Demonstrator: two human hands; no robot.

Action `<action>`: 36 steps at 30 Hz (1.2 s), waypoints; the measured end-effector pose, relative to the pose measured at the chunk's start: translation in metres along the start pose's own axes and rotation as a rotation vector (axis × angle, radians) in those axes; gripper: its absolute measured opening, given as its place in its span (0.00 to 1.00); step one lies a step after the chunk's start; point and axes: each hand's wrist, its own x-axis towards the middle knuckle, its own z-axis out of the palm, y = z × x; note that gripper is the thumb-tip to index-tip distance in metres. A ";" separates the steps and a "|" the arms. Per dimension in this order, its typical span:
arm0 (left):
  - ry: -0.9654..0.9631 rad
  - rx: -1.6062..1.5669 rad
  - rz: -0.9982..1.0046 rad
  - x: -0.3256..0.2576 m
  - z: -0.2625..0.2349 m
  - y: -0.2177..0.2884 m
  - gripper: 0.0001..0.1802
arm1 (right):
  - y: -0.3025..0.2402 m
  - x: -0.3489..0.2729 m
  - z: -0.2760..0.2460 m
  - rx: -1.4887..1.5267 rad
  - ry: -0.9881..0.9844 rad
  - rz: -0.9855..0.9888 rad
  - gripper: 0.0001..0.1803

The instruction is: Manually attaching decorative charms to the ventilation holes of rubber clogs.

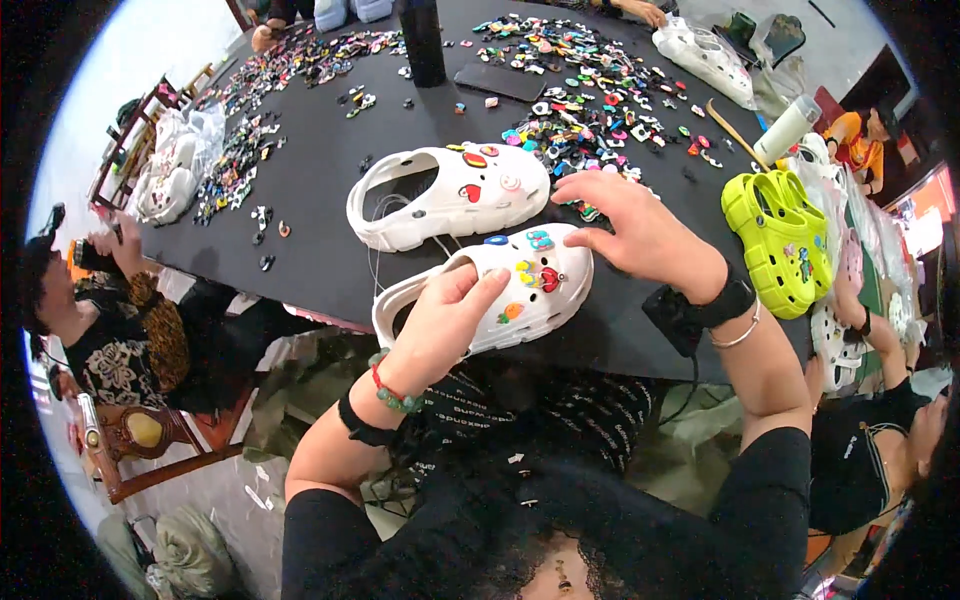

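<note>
Two white clogs lie side by side on the dark table, toes to the right. Nearest me is a clog (558, 304) carrying several colourful shoe charms (528, 274), among them an orange fruit shape and blue sandals. My left hand (440, 318) grips its upper, thumb on top and the other fingers hidden inside the opening. Beyond it, the other clog (440, 208) has a heart charm (470, 193) and a few more on its toe. My right hand (640, 228) hovers by the two toes, fingers and thumb apart, with nothing visible between them.
Heaps of loose charms (600, 130) cover the far table (320, 200). A black bottle (421, 45) and a dark flat phone-like slab (500, 80) stand behind. Lime-green clogs (775, 240) and a pale bottle (788, 130) sit at right. Bagged clogs (172, 180) lie left; other people work around the table.
</note>
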 end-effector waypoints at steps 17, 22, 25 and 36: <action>0.462 0.910 0.559 -0.059 -0.052 0.019 0.12 | -0.073 0.087 0.068 -0.394 -0.324 -0.216 0.43; 0.604 0.939 0.677 -0.064 -0.060 0.010 0.11 | -0.060 0.108 0.080 -0.525 -0.148 -0.236 0.27; 0.639 0.789 0.676 -0.065 -0.068 -0.003 0.11 | -0.060 0.122 0.082 -0.672 -0.480 -0.205 0.11; 0.681 0.699 0.753 -0.052 -0.081 -0.023 0.16 | -0.061 0.057 0.020 -0.465 -0.055 -0.292 0.06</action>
